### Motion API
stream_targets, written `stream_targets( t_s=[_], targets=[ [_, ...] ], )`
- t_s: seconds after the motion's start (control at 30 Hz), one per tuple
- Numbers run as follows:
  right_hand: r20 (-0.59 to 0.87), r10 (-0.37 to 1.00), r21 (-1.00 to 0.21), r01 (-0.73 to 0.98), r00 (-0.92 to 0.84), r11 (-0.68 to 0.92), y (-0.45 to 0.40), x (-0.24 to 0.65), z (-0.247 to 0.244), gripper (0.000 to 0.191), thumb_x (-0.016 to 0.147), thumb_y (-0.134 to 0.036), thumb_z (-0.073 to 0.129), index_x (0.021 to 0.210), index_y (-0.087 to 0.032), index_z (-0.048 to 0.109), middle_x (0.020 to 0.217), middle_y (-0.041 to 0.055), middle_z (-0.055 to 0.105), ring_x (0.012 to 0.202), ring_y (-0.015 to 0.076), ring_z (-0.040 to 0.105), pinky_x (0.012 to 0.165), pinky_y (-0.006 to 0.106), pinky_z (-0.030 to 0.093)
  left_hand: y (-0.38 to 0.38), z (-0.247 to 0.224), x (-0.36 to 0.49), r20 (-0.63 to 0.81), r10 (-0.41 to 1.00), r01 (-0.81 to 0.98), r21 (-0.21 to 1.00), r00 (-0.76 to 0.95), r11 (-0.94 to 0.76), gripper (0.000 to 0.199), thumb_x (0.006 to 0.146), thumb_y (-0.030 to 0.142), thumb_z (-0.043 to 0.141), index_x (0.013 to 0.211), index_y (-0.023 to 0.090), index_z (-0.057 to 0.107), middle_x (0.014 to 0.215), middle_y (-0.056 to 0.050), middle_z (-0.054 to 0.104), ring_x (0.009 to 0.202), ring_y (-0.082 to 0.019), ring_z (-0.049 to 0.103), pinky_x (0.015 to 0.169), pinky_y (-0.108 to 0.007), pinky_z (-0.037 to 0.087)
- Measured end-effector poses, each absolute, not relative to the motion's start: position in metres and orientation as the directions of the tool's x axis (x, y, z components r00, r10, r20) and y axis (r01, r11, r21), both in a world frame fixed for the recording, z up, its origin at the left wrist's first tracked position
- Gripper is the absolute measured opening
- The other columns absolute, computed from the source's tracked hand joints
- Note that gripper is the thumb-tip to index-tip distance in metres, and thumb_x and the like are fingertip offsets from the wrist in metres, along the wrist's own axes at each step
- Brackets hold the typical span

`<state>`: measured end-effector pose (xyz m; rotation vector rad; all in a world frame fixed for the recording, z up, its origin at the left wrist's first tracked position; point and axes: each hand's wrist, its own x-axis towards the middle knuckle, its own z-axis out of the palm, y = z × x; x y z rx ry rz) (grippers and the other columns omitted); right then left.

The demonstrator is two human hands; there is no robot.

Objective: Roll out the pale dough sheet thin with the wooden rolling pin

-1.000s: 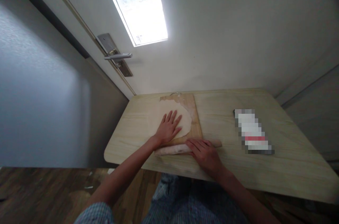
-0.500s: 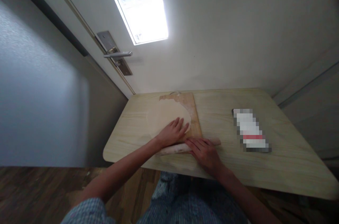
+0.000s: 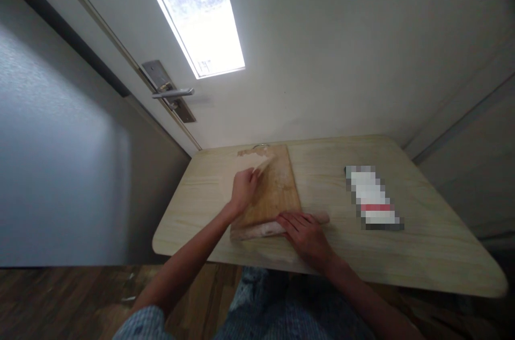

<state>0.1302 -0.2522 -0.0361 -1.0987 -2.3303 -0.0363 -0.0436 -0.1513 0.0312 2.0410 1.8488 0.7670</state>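
A wooden cutting board [image 3: 279, 184] lies on the table with a thin sheet of dough [image 3: 250, 161] over its far left part. My left hand [image 3: 243, 190] is closed on the dough's edge and pulls it up and leftward off the board's right side. Part of the sheet is hidden behind that hand. Along the board's near edge lies a floured rolling pin [image 3: 259, 230]. My right hand [image 3: 308, 235] rests over the pin's right part, its fingers close together and laid across it.
The pale wooden table [image 3: 338, 254] stands against a white door with a metal handle [image 3: 174, 93] and a bright window [image 3: 205, 23]. A phone-like object [image 3: 372, 198], blurred out, lies to the right. A grey panel [image 3: 60, 168] rises at the left.
My left hand has gone from lying flat on the dough to gripping its edge, moving left and away from me. The dough's right side is lifted, baring the board. My right hand stays on the rolling pin.
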Motion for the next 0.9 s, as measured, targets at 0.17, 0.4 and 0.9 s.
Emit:
stream_targets(
  t_s=[0.17,0.4,0.9],
  targets=[
    [0.542,0.682,-0.2,0.713,-0.491,0.672,-0.251,0.129,-0.04,0.026,0.083,-0.017,0.042,0.105,-0.018,0.056,0.103,0.0032,0.063,0.095,0.0139,0.053,0.082,0.028,0.032,-0.12,0.029,-0.01,0.058,0.979,0.886,0.418,0.197,-0.203,0.045,0.088,0.032,0.023,0.08,0.009,0.06,0.08,-0.011,0.064,0.075,-0.019,0.057,0.069,-0.028,0.04],
    [0.516,0.7,-0.202,0.723,-0.495,0.66,-0.251,0.129,-0.038,0.026,0.083,-0.017,0.043,0.105,-0.019,0.056,0.104,0.0027,0.063,0.094,0.0136,0.053,0.08,0.028,0.032,-0.127,-0.013,-0.02,0.059,0.899,0.899,0.046,0.433,-0.436,0.053,0.087,0.046,0.023,0.133,0.021,0.024,0.143,-0.01,0.016,0.13,-0.028,0.013,0.1,-0.051,0.015],
    [0.444,0.731,-0.182,0.747,-0.517,0.639,-0.277,0.133,-0.036,0.028,0.083,-0.016,0.044,0.109,-0.018,0.054,0.11,0.0031,0.06,0.097,0.0149,0.052,0.08,0.029,0.032,-0.136,-0.014,-0.009,0.047,0.849,0.844,0.085,0.527,-0.529,0.062,0.083,0.055,0.025,0.134,0.019,0.023,0.143,-0.012,0.014,0.131,-0.028,0.007,0.104,-0.045,0.012]
  ],
)
